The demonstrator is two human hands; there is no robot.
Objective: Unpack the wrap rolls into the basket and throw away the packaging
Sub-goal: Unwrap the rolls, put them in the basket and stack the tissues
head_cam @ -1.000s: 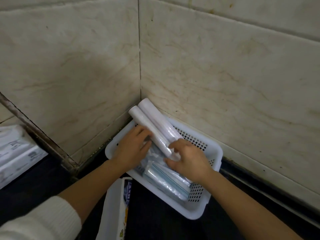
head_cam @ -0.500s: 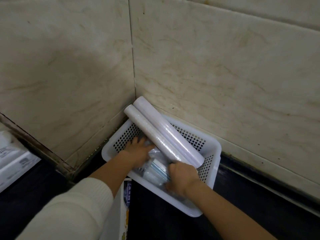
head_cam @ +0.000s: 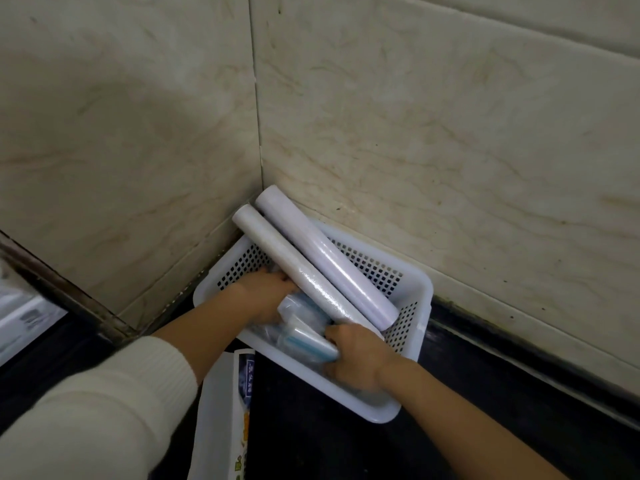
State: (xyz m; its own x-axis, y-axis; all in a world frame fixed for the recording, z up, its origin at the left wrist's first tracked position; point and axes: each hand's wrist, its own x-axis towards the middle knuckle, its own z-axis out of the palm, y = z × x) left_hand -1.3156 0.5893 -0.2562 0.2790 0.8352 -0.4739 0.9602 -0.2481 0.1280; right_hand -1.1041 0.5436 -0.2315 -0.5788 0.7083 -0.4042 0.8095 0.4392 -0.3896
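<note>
A white perforated basket sits in the corner where two tiled walls meet. Two long pale wrap rolls lie diagonally across it, their far ends sticking out over the rim toward the corner. Under them lie shorter rolls in clear plastic with blue stripes. My left hand reaches into the basket beneath the long rolls and touches the packed rolls; its fingers are partly hidden. My right hand is inside the basket's near end, curled around the end of the packed rolls.
A white printed box stands just in front of the basket on the dark counter. White packages lie at the far left edge. Tiled walls close off the back and left sides.
Both hands have moved down off the long rolls and deeper into the basket onto the plastic-wrapped rolls. The long rolls now lie lower, resting across the basket.
</note>
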